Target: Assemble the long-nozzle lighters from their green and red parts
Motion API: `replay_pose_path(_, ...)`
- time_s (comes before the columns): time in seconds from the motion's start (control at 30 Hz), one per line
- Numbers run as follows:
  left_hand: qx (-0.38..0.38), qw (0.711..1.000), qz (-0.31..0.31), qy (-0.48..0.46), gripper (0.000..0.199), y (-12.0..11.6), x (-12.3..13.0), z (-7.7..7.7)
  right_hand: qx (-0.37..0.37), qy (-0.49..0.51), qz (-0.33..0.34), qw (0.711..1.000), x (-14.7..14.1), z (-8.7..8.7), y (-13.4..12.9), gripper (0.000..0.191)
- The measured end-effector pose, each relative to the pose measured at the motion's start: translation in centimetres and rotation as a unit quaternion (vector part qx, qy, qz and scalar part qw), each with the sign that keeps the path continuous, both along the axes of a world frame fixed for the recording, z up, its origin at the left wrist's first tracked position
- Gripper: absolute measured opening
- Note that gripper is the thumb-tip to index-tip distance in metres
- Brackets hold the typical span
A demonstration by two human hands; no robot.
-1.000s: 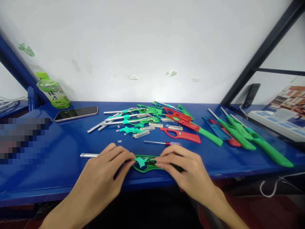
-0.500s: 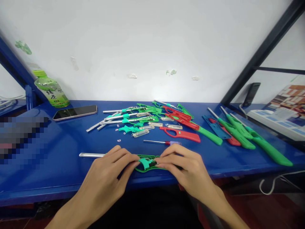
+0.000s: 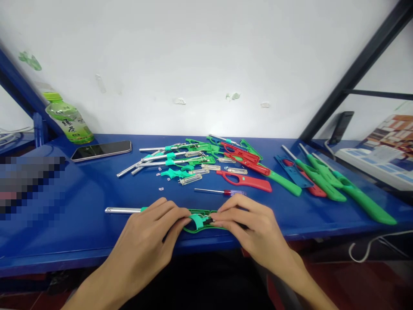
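An opened green gas lighter casing (image 3: 206, 212) lies flat near the front edge of the table, its long metal tube (image 3: 122, 210) pointing left. My left hand (image 3: 153, 230) pinches the teal trigger (image 3: 197, 221) at the casing's finger loop. From the right, my right hand (image 3: 258, 226) has thumb and fingers closed on a small black part (image 3: 209, 220) behind the trigger, beside a thin wire. My fingers cover part of the casing. Just beyond my right hand lies a screwdriver (image 3: 219, 192).
Behind are loose teal triggers (image 3: 176, 174), clear fuel tanks (image 3: 190, 180), red casings (image 3: 247, 181) and metal tubes. Several green lighters (image 3: 322, 181) rest at the right. A phone (image 3: 101, 150) and a green-capped bottle (image 3: 69, 120) stand back left.
The casing and its tube have shifted very slightly left. Both hands keep nearly the same pinch, with the teal trigger turned a little.
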State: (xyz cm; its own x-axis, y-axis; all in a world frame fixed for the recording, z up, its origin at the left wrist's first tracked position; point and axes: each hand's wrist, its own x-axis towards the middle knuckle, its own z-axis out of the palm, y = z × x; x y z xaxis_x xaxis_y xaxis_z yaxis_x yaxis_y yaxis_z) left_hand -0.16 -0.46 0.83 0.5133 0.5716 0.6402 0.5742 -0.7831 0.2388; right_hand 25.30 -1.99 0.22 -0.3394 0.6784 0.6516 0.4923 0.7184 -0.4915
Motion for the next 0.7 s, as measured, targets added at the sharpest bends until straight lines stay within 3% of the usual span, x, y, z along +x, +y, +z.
replay_pose_path(0.57,0.042,0.999,0.006,0.028,0.017,0.2,-0.5,-1.0,-0.040,0.013,0.018,0.999,0.1,0.1,0.0,0.009)
replay_pose_path(0.7,0.048,0.998,0.012,0.031,0.016,0.2,-0.4,-1.1,-0.108,0.022,0.015,0.994,0.1,0.5,-0.2,0.027)
